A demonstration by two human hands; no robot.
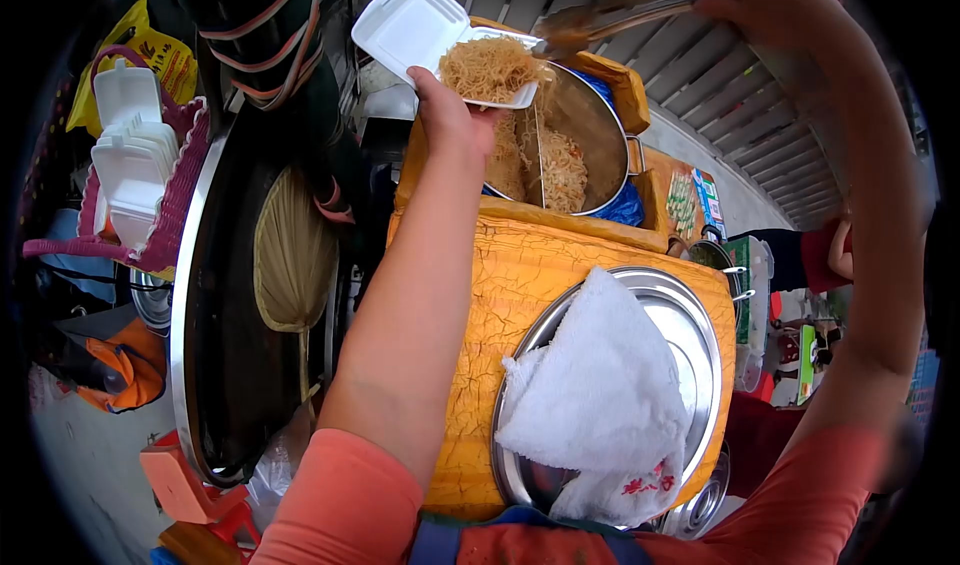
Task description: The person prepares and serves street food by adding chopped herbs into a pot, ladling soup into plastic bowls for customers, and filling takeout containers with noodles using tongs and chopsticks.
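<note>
My left hand point(455, 117) is closed around the underside of an open white foam takeaway box point(408, 27), held over the near-left part of a large metal pot. Thin brown noodles point(488, 69) fill the lower half of the box. At the upper right, my right hand point(768, 7) grips metal tongs point(640, 13); their tips reach the noodles at the box's right edge. Beneath, the divided pot point(600, 130) has noodles on the left and more noodles point(565, 170) beside its divider.
A white towel point(600, 385) lies over a round metal lid point(700, 330) on the orange-covered table point(470, 365). To the left stand a large dark pan point(225, 365) with a palm-leaf fan point(295, 255) and a purple basket point(180, 180) of foam boxes point(130, 170). Another person's arm point(840, 250) shows at right.
</note>
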